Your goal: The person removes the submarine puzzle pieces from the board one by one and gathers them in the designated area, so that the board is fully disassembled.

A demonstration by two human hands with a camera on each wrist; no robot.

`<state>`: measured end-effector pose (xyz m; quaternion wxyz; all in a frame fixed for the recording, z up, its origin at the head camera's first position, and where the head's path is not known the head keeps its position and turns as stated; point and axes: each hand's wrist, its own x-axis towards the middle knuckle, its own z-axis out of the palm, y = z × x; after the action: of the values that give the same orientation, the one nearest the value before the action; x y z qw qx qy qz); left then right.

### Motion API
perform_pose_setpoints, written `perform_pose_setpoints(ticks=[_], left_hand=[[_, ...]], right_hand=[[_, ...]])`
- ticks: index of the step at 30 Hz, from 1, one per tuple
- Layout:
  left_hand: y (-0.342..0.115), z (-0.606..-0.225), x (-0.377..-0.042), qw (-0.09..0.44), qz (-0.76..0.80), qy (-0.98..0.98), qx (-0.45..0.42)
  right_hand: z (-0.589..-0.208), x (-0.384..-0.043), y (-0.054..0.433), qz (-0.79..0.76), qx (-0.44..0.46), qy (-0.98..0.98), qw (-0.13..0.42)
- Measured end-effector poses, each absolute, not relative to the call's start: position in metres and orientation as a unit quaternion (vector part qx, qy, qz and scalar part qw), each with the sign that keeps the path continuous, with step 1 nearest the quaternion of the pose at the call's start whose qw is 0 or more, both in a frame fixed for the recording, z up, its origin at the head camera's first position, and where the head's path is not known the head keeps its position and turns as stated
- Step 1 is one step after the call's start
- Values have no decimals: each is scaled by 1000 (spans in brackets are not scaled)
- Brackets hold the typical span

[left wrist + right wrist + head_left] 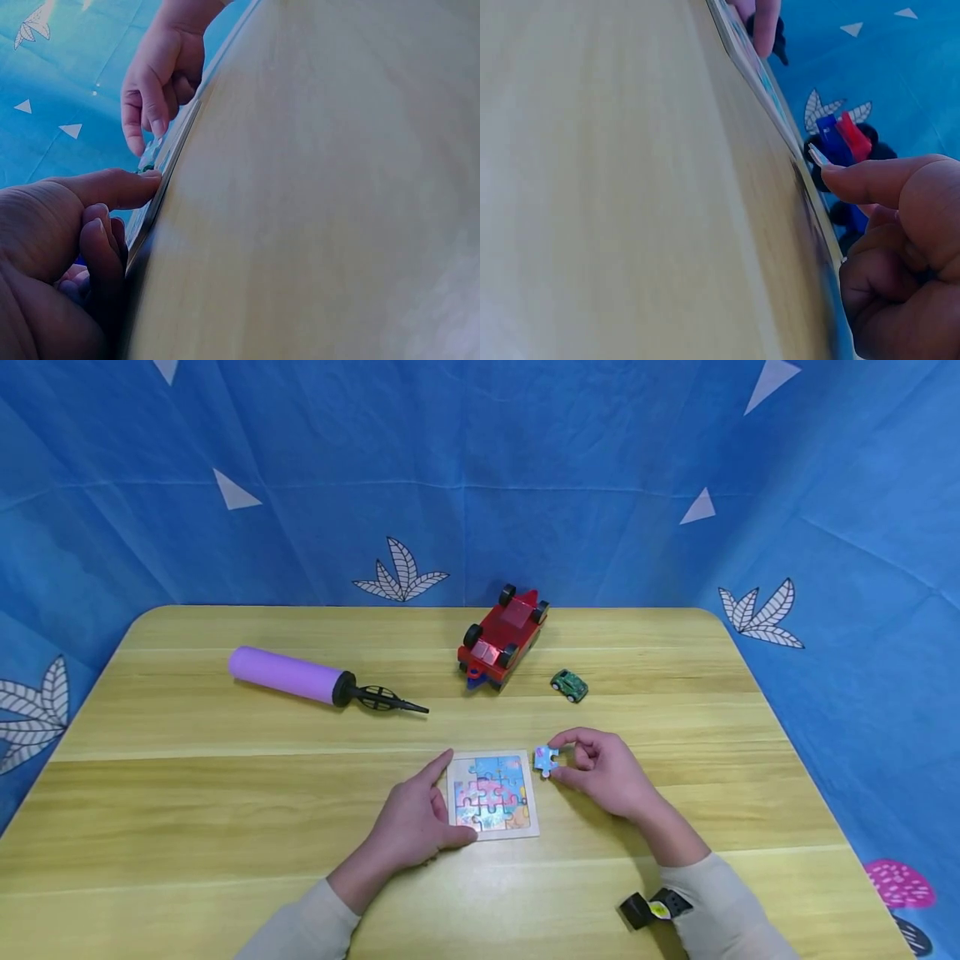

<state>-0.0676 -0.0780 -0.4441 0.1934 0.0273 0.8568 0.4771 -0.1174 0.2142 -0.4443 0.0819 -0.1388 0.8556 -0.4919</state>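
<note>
Head view: the left hand (416,818) grips the puzzle tray (534,810) from 8 o'clock, thumb and forefinger spanning 2 of its corners. The right hand (603,768) pinches a puzzle piece (543,758) just beyond the tray's edge at 2 o'clock. A bare gap shows at the tray's 10 o'clock corner. Farther off lie the green toy car (570,686) at 1 o'clock and the upturned red toy vehicle (508,631) at 12.

Left wrist view: 1 extended digit bears on the tray's edge, the other fingers curled; that steady hold seems worth having, since a loose tray could slide.

Right wrist view: at 4 o'clock, the thumb supports the piece, which sits tilted. Good work probably calls for levelling it, matching tabs to notches, then pressing evenly with light fingertips.
</note>
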Motion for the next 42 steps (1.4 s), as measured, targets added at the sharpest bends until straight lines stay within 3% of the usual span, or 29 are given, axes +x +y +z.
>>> perform_pose_setpoints(ticks=[10,24,42], left_hand=[[-78,-444,-66,193,481,855,28],[-78,-443,-65,192,487,851,29],[-77,-442,-66,191,483,854,27]], right_hand=[[-446,-125,223,-464,-134,872,78],[-445,-131,223,-453,-114,875,131],[-446,-133,223,-468,-103,868,129]])
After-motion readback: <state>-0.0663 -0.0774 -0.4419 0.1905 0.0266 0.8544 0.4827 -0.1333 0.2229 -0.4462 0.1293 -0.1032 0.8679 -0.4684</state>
